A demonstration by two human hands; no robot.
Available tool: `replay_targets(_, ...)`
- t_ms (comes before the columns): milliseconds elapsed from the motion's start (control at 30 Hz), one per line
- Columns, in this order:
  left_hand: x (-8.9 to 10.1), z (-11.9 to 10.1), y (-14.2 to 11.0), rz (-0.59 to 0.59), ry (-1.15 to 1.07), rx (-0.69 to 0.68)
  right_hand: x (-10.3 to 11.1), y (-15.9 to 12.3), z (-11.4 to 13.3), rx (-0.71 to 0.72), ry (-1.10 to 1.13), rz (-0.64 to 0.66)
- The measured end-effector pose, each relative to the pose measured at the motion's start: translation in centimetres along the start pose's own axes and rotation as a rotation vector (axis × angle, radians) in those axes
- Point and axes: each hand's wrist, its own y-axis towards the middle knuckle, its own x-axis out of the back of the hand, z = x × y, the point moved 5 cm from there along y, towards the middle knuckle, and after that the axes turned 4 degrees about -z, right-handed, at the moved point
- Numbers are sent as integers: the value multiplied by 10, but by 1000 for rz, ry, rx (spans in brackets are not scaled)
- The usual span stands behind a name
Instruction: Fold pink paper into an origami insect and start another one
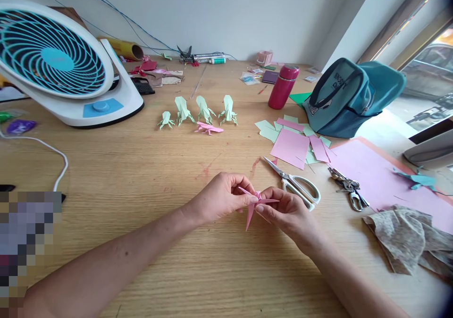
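Observation:
Between both hands is a pink origami figure (250, 214) with several thin pointed limbs sticking out. My left hand (222, 195) pinches it from the left, thumb against its middle. From the right, my right hand (288, 212) grips it between thumb and fingers. Part of the folded paper is hidden behind the fingertips. Just behind my right hand lie open scissors (300, 188) with white handles. Farther back, several pale green origami insects (203, 109) stand in a row, and a pink origami insect (208, 129) lies before them.
A white and blue fan (116, 98) stands at the left. Pink and green paper sheets (290, 146), a red flask (283, 87) and a teal backpack (339, 96) are at the right back. Keys (350, 188) and a crumpled cloth (399, 238) lie at the right.

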Motion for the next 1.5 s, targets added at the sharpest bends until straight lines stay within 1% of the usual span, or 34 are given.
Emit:
replay_targets(100, -2, 2, 0, 36, -44, 32, 1, -1, 0, 4, -30, -23)
replay_targets(300, -1, 7, -1, 37, -70, 112, 0, -3, -1, -14, -93, -28)
replay_targets(533, -3, 11, -1, -5, -55, 55, -2, -2, -1, 38, -126, -46)
replay_targets(600, -3, 11, -1, -8, -65, 60, -1, -2, -1, 48, -117, -38)
replay_targets(767, -4, 11, 0, 21, -83, 60, 2, -2, -1, 34, -111, -6)
replay_targets(900, -4, 14, 1, 55, -94, 74, 2, -3, 1, 28, -126, -7)
replay_targets(1000, -3, 12, 1, 55, -70, 32, 0, -3, 2, 22, -95, -19)
replay_targets(1133, -1, 3, -3, -67, 37, -75, -1, -3, 1, 22, -69, -18)
replay_targets(1200, -1, 0, -5, -115, 77, -95, -1, -4, 1, 34, -85, -21)
replay_targets(1267, -2, -2, -7, -117, 96, -97, 0, -4, 1, 48, -120, -20)
replay_targets(1400, -2, -4, -7, -68, 99, -132, -2, -5, 4, 70, -134, -4)
replay_targets(1500, 0, -1, -4, -55, 90, -117, -3, -6, 4, 47, -145, 0)
